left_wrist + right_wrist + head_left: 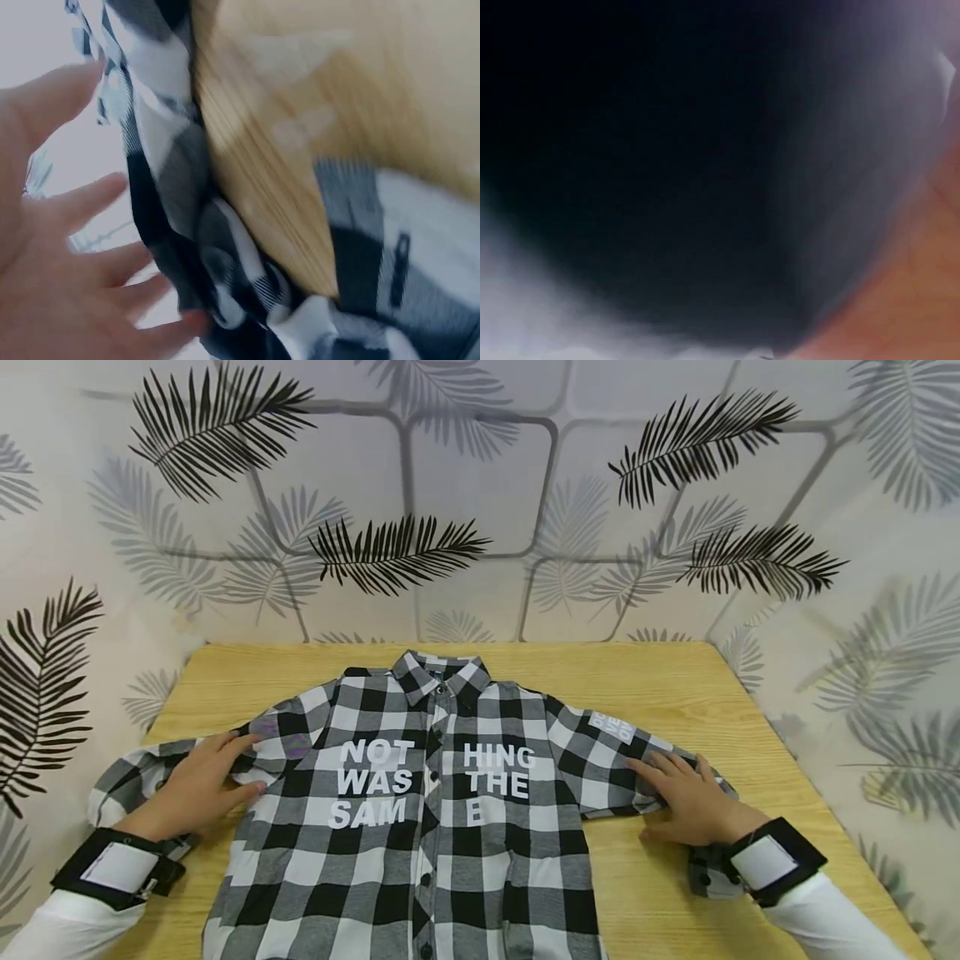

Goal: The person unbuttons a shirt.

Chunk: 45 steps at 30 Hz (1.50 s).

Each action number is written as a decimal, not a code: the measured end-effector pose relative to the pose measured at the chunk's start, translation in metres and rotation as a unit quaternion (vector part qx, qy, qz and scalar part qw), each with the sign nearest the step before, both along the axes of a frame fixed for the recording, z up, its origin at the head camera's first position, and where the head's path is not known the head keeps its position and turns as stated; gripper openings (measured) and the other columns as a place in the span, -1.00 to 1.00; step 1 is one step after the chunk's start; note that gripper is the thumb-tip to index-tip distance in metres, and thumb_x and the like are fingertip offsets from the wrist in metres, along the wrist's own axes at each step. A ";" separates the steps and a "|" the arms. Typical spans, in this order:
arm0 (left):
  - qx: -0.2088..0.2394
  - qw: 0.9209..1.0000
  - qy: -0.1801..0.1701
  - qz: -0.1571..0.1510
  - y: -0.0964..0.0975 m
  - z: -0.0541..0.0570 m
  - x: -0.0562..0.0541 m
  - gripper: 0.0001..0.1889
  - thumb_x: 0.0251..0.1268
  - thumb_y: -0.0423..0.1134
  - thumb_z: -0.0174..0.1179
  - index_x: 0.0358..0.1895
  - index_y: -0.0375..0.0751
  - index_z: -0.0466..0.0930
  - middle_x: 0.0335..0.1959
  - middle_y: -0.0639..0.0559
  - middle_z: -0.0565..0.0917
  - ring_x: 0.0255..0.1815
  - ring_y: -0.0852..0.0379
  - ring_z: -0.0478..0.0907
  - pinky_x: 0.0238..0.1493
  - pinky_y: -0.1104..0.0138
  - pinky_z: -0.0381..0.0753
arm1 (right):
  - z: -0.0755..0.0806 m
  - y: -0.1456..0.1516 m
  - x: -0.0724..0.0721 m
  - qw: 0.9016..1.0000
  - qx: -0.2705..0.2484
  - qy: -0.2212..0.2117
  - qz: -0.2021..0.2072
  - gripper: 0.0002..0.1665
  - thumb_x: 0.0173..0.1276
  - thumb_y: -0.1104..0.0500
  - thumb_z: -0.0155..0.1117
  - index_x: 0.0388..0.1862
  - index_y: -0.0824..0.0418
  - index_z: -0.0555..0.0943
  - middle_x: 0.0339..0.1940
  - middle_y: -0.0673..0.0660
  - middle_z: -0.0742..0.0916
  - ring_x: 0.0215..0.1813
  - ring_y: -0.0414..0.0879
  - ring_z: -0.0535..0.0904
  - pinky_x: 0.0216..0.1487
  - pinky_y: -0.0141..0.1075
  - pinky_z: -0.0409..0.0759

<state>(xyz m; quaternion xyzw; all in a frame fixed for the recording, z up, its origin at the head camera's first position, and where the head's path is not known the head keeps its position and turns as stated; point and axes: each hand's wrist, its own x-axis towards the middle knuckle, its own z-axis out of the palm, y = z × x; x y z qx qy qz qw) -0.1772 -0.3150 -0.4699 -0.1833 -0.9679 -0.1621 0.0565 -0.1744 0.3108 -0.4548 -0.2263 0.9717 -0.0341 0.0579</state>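
Plaid shirt (431, 814) on tbl (637, 677) — L grip (197, 787) & R grip (692, 802) at sleeves (596, 764), fingers wide apart.

The head view's lower edge cuts off the shirt (390, 852)

Just the one plaid shirt (382, 860) and one table (637, 672) here, plus one left hand (197, 785) and one right hand (690, 797), two black wristbands (116, 870), two white sleeves (82, 920) (and two plaid sleeves (600, 777)). Oh, and five bold black palm leaves (225, 431).
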 end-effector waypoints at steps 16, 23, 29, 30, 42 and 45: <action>-0.074 0.978 -0.190 -0.052 0.063 -0.012 0.023 0.26 -0.71 0.42 0.34 0.35 0.10 0.02 0.34 -0.29 -0.06 0.27 -0.39 -0.12 -0.09 -0.38 -0.04 | -0.035 -0.069 0.028 0.995 -0.026 -0.059 0.076 0.36 -0.50 -0.61 0.16 0.39 -0.19 0.00 0.40 0.10 0.07 0.35 0.15 -0.03 0.16 0.22 -0.12; -0.061 0.968 -0.233 -0.069 0.073 -0.007 0.037 0.19 -0.62 0.39 0.33 0.35 0.17 0.04 0.34 -0.29 -0.08 0.26 -0.42 -0.11 -0.10 -0.36 0.06 | -0.028 -0.054 0.024 0.993 -0.018 -0.083 0.079 0.43 -0.61 -0.55 0.26 0.38 -0.17 0.02 0.40 0.10 0.08 0.35 0.17 -0.05 0.17 0.22 -0.17; -0.047 0.975 -0.200 -0.086 0.080 0.011 0.031 -0.11 -0.13 0.29 0.20 0.28 -0.10 0.20 0.26 -0.33 0.15 0.21 -0.35 0.12 -0.01 -0.16 0.23 | -0.011 -0.058 0.019 0.993 -0.018 -0.077 0.089 0.22 -0.31 -0.51 0.23 0.36 -0.08 0.11 0.34 0.15 0.22 0.30 0.13 0.12 0.16 0.17 0.01; -0.047 0.978 -0.181 -0.088 0.083 0.015 0.027 -0.16 -0.07 0.28 0.16 0.27 -0.13 0.21 0.23 -0.31 0.21 0.20 -0.32 0.16 0.01 -0.13 0.24 | -0.006 -0.062 0.017 0.993 -0.027 -0.068 0.089 0.16 -0.23 -0.49 0.21 0.35 -0.05 0.14 0.31 0.15 0.27 0.28 0.11 0.18 0.16 0.13 0.08; 0.078 0.987 -0.092 -0.102 0.186 0.035 -0.077 -0.50 0.27 -0.04 0.03 0.23 -0.15 0.27 -0.01 -0.11 0.46 -0.21 0.09 0.47 -0.30 0.25 0.45 | 0.028 -0.149 -0.038 0.986 -0.149 -0.034 0.067 -0.20 0.16 -0.37 -0.01 0.30 0.00 0.24 0.13 0.06 0.50 0.08 -0.08 0.44 -0.04 -0.15 0.43; 0.056 0.994 -0.071 -0.065 0.203 0.028 -0.098 -0.49 0.25 -0.07 0.06 0.23 -0.17 0.28 -0.06 -0.13 0.48 -0.27 0.11 0.47 -0.35 0.25 0.44 | 0.025 -0.167 -0.049 0.983 -0.160 -0.045 0.081 -0.20 0.18 -0.37 -0.06 0.30 0.01 0.22 0.12 0.09 0.51 0.03 -0.07 0.49 -0.10 -0.18 0.46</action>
